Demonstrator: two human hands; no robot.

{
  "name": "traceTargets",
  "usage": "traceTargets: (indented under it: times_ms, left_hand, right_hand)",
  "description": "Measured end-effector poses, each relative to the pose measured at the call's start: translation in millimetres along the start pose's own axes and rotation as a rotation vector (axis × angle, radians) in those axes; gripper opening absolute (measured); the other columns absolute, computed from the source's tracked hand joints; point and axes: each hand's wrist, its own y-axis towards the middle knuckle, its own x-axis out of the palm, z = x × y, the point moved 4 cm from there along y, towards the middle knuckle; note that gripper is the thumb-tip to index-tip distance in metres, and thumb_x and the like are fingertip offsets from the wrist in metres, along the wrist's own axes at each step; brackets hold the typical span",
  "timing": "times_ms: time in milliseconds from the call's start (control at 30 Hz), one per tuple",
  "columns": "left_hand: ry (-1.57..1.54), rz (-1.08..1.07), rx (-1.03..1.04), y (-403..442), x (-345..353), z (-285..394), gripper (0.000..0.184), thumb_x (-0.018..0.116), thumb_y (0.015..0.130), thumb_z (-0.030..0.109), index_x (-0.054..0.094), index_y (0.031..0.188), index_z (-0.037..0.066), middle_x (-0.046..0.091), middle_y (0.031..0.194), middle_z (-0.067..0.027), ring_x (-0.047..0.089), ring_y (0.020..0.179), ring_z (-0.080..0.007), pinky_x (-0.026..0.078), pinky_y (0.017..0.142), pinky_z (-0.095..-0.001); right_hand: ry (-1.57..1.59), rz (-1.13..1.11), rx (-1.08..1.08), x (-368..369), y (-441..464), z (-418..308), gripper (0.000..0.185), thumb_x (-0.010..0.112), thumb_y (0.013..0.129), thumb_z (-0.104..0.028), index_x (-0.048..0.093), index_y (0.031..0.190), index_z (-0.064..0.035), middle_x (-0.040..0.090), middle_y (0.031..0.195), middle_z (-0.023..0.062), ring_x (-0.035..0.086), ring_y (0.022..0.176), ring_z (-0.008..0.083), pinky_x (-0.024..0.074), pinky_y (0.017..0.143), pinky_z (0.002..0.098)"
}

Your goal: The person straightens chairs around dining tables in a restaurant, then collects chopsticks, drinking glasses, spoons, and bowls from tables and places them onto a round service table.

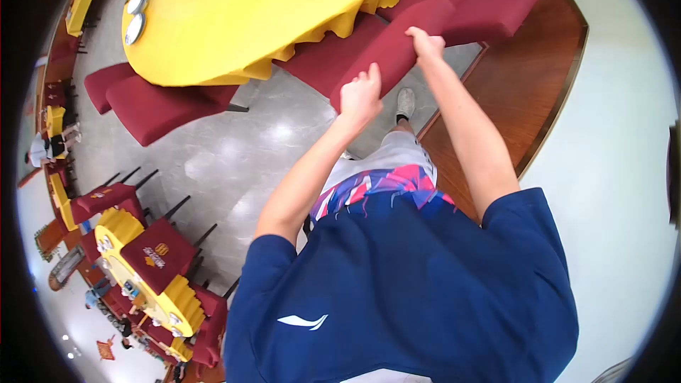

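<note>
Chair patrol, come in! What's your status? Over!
Left hand and right hand on red chair. Yellow-draped table close ahead. Neighbouring chair close at right.

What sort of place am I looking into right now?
Probably a restaurant or banquet hall. Burgundy upholstered chairs stand around a large table draped in a bright yellow cloth, with pale round dishes on it, and another yellow-draped table farther off is set with tableware.

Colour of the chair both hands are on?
Plain dark red chair, under both the left hand and right hand; head view shows it.
</note>
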Motion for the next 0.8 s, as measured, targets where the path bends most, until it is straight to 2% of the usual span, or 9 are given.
traceTargets:
  times_ms: [133, 300, 400, 467, 500, 567, 600, 700, 800]
  left_hand:
    - [0.005, -0.007, 0.103, -19, 17, 29, 0.068, 0.064, 0.069, 0.011, 0.043, 0.132, -0.005, 0.067, 0.087, -0.0233, 0.069, 0.069, -0.0333, 0.055, 0.060, -0.0426]
    - [0.001, -0.128, 0.165, -69, 33, 71, 0.076, 0.067, 0.071, 0.017, 0.037, 0.136, -0.008, 0.060, 0.107, -0.0375, 0.069, 0.085, -0.0330, 0.056, 0.069, -0.0404]
    - [-0.205, -0.210, 0.245, -90, 16, 77, 0.076, 0.068, 0.075, 0.027, 0.036, 0.138, -0.002, 0.054, 0.120, -0.0357, 0.066, 0.095, -0.0345, 0.055, 0.076, -0.0428]
    - [-0.408, -0.219, 0.351, -108, 19, 63, 0.073, 0.067, 0.078, 0.034, 0.038, 0.137, 0.002, 0.057, 0.121, -0.0287, 0.066, 0.096, -0.0345, 0.054, 0.079, -0.0445]
    - [-0.441, -0.173, 0.413, -113, 29, 42, 0.071, 0.066, 0.079, 0.037, 0.042, 0.136, 0.003, 0.061, 0.118, -0.0243, 0.066, 0.095, -0.0344, 0.054, 0.080, -0.0452]
    - [-0.471, -0.445, 0.331, -131, 15, -20, 0.059, 0.064, 0.080, 0.038, 0.053, 0.128, 0.005, 0.066, 0.108, -0.0212, 0.065, 0.096, -0.0343, 0.053, 0.082, -0.0453]
    - [-0.458, -0.343, 0.291, -139, 21, -60, 0.038, 0.062, 0.077, 0.032, 0.065, 0.106, 0.007, 0.069, 0.091, -0.0192, 0.067, 0.090, -0.0358, 0.054, 0.080, -0.0480]
    - [-0.300, -0.435, 0.154, -160, -6, -176, 0.033, 0.062, 0.077, 0.026, 0.066, 0.104, 0.006, 0.068, 0.097, -0.0181, 0.066, 0.093, -0.0341, 0.053, 0.080, -0.0477]
    - [-0.070, -0.346, 0.211, -165, -57, -305, 0.036, 0.064, 0.079, 0.020, 0.062, 0.111, 0.003, 0.064, 0.106, -0.0169, 0.062, 0.102, -0.0336, 0.051, 0.087, -0.0438]
  right_hand:
    - [-0.426, 0.144, -0.115, -55, -41, -28, 0.056, 0.082, 0.059, -0.032, 0.069, 0.097, 0.0078, 0.070, 0.101, 0.0204, 0.068, 0.094, 0.0284, 0.0542, 0.080, 0.0385]
    - [-0.325, 0.134, -0.085, -133, -33, 26, 0.066, 0.085, 0.057, -0.031, 0.065, 0.100, 0.0151, 0.066, 0.108, 0.0229, 0.065, 0.098, 0.0280, 0.0514, 0.084, 0.0362]
    - [-0.181, 0.154, -0.167, -165, -39, 43, 0.063, 0.084, 0.066, -0.025, 0.062, 0.109, 0.0138, 0.065, 0.111, 0.0188, 0.064, 0.098, 0.0247, 0.0514, 0.083, 0.0366]
    - [-0.221, 0.255, -0.276, -170, -64, 40, 0.072, 0.087, 0.063, -0.034, 0.061, 0.110, 0.0141, 0.065, 0.111, 0.0206, 0.064, 0.098, 0.0255, 0.0517, 0.085, 0.0372]
    - [-0.492, 0.451, -0.237, -167, -81, 26, 0.075, 0.086, 0.062, -0.040, 0.061, 0.108, 0.0141, 0.065, 0.110, 0.0230, 0.064, 0.097, 0.0286, 0.0516, 0.087, 0.0387]
    - [-0.423, 0.527, -0.319, -165, -68, 32, 0.080, 0.087, 0.060, -0.048, 0.062, 0.106, 0.0124, 0.065, 0.110, 0.0237, 0.063, 0.101, 0.0332, 0.0495, 0.092, 0.0409]
    - [-0.466, 0.452, -0.260, -160, -68, 27, 0.085, 0.086, 0.060, -0.051, 0.060, 0.111, 0.0117, 0.064, 0.113, 0.0232, 0.062, 0.104, 0.0334, 0.0484, 0.094, 0.0411]
    - [-0.655, 0.481, -0.196, -166, -52, 35, 0.098, 0.074, 0.065, -0.068, 0.053, 0.125, 0.0060, 0.058, 0.124, 0.0260, 0.056, 0.116, 0.0384, 0.0436, 0.100, 0.0448]
    - [-0.797, 0.551, -0.075, -143, -82, 35, 0.108, 0.066, 0.067, -0.073, 0.039, 0.136, 0.0054, 0.051, 0.132, 0.0278, 0.051, 0.121, 0.0401, 0.0401, 0.103, 0.0471]
